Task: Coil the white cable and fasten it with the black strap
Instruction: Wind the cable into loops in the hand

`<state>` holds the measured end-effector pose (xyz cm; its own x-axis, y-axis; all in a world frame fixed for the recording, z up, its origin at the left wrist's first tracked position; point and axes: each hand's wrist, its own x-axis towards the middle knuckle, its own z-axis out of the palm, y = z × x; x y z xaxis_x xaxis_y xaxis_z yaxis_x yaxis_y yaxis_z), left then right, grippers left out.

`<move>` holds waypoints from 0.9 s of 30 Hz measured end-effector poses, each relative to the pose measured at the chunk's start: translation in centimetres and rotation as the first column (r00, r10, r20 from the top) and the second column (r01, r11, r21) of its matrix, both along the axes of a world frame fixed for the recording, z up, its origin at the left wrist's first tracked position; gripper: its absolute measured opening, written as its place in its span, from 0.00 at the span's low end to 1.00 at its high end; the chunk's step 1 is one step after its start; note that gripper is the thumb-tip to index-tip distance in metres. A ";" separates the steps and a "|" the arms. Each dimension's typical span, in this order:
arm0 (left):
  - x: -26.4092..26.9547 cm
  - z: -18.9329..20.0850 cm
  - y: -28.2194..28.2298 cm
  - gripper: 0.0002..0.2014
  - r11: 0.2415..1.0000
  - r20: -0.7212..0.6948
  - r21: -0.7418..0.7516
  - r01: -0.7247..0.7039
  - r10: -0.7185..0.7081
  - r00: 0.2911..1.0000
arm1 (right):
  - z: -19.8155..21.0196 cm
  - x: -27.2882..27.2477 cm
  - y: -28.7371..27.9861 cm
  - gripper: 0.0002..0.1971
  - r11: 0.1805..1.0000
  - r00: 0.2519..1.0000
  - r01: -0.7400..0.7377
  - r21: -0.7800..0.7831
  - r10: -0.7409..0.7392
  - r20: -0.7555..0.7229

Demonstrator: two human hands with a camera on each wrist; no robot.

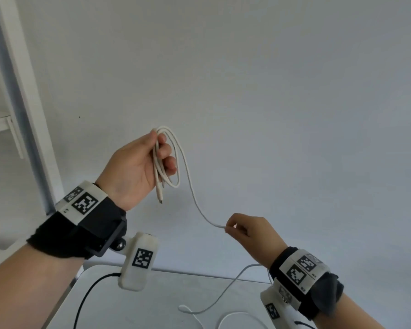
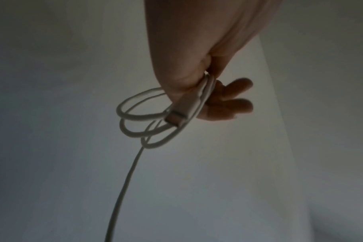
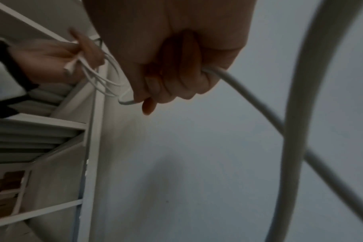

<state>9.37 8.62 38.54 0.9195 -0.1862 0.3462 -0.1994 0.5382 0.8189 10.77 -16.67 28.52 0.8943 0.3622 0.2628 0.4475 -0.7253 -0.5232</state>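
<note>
The white cable (image 1: 192, 193) is partly coiled. My left hand (image 1: 138, 167) is raised in front of the wall and grips a few loops (image 2: 135, 117) together with one plug end (image 2: 182, 113), which hangs below the palm. From the loops a strand drops rightward to my right hand (image 1: 242, 230), lower and to the right, which pinches the cable (image 3: 228, 77) in curled fingers. The slack runs on behind that wrist and lies in curves on the table (image 1: 199, 312). The black strap is not visible in any view.
A white table (image 1: 152, 305) lies below the hands, with a thin black wire (image 1: 88, 290) from the left wrist camera crossing it. A white shelf frame (image 1: 22, 91) stands at the left against a plain pale wall (image 1: 271, 91).
</note>
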 end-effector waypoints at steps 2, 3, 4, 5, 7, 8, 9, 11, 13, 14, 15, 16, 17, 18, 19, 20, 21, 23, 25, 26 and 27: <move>-0.1 -0.4 -0.3 0.15 1.000 0.008 -0.005 -0.019 0.019 1.000 | 0.7 -0.8 0.9 0.07 0.995 0.999 -0.048 -0.092 0.049 0.015; -0.1 -0.5 -0.4 0.16 1.000 0.015 0.003 -0.022 0.022 1.000 | 1.1 -1.2 1.4 0.08 0.989 0.997 -0.069 -0.130 0.072 0.020; -0.1 -0.7 -0.6 0.15 1.000 0.023 0.020 -0.021 0.021 1.000 | 1.5 -1.6 1.8 0.08 0.982 0.995 -0.091 -0.166 0.096 0.025; -0.2 -0.9 -0.7 0.15 0.999 0.031 0.046 -0.022 0.021 0.999 | 1.9 -1.9 2.1 0.09 0.973 0.992 -0.113 -0.199 0.122 0.032; -0.3 -1.2 -1.0 0.13 0.993 0.034 0.113 -0.038 0.034 0.999 | 2.7 -2.6 2.8 0.09 0.958 0.984 -0.156 -0.239 0.173 0.051; -0.4 -1.3 -1.2 0.13 0.988 0.031 0.147 -0.049 0.045 0.999 | 3.1 -2.9 3.0 0.09 0.954 0.979 -0.177 -0.241 0.197 0.060; -0.5 -1.4 -1.3 0.13 0.982 0.028 0.182 -0.058 0.054 0.998 | 3.6 -3.2 3.2 0.09 0.951 0.973 -0.197 -0.237 0.220 0.072; -0.8 -1.5 -1.6 0.13 0.963 0.027 0.259 -0.070 0.065 0.998 | 4.4 -3.5 3.5 0.10 0.947 0.961 -0.228 -0.226 0.256 0.104; -1.1 -1.6 -1.9 0.14 0.936 0.039 0.343 -0.086 0.077 0.996 | 5.2 -3.7 3.7 0.09 0.947 0.952 -0.244 -0.208 0.275 0.136; -1.2 -1.7 -2.0 0.14 0.917 0.052 0.387 -0.099 0.086 0.995 | 5.6 -3.7 3.7 0.09 0.949 0.949 -0.247 -0.196 0.278 0.150; -1.3 -1.8 -2.2 0.14 0.895 0.068 0.432 -0.114 0.094 0.993 | 6.0 -3.7 3.9 0.09 0.950 0.945 -0.251 -0.185 0.281 0.165; -1.4 -1.9 -2.4 0.13 0.871 0.085 0.474 -0.129 0.100 0.991 | 6.3 -3.6 4.0 0.09 0.951 0.941 -0.255 -0.176 0.286 0.180; -1.5 -2.0 -2.6 0.13 0.850 0.100 0.507 -0.142 0.105 0.989 | 6.6 -3.5 4.1 0.09 0.951 0.937 -0.259 -0.170 0.290 0.194; -1.6 -2.0 -2.7 0.13 0.836 0.110 0.527 -0.152 0.110 0.988 | 7.0 -3.4 4.3 0.09 0.951 0.935 -0.259 -0.168 0.290 0.205; -1.6 -2.1 -2.8 0.13 0.831 0.112 0.532 -0.160 0.118 0.987 | 7.3 -3.3 4.4 0.08 0.952 0.934 -0.256 -0.170 0.289 0.211; -1.6 -2.1 -2.8 0.13 0.832 0.109 0.530 -0.165 0.127 0.986 | 7.5 -3.2 4.4 0.08 0.952 0.934 -0.252 -0.171 0.286 0.214; -1.6 -2.1 -2.7 0.13 0.833 0.104 0.526 -0.170 0.135 0.985 | 7.8 -3.1 4.4 0.08 0.954 0.935 -0.249 -0.169 0.282 0.215; -1.6 -2.0 -2.6 0.13 0.831 0.097 0.529 -0.173 0.143 0.985 | 8.1 -3.0 4.3 0.08 0.957 0.934 -0.246 -0.154 0.276 0.226; -1.7 -2.0 -2.6 0.12 0.829 0.092 0.533 -0.172 0.146 0.985 | 8.3 -2.9 4.3 0.09 0.958 0.930 -0.246 -0.147 0.276 0.244; -1.8 -2.1 -2.7 0.12 0.829 0.090 0.531 -0.174 0.149 0.985 | 8.4 -2.9 4.3 0.09 0.958 0.928 -0.245 -0.150 0.276 0.249; -1.9 -2.1 -2.7 0.12 0.828 0.089 0.531 -0.178 0.154 0.984 | 8.4 -2.9 4.3 0.09 0.958 0.927 -0.243 -0.151 0.276 0.254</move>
<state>7.52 5.95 36.44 0.9408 -0.1990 0.2744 -0.2850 -0.0259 0.9582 7.84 -12.32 36.93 0.6658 0.6142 0.4236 0.7407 -0.6125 -0.2760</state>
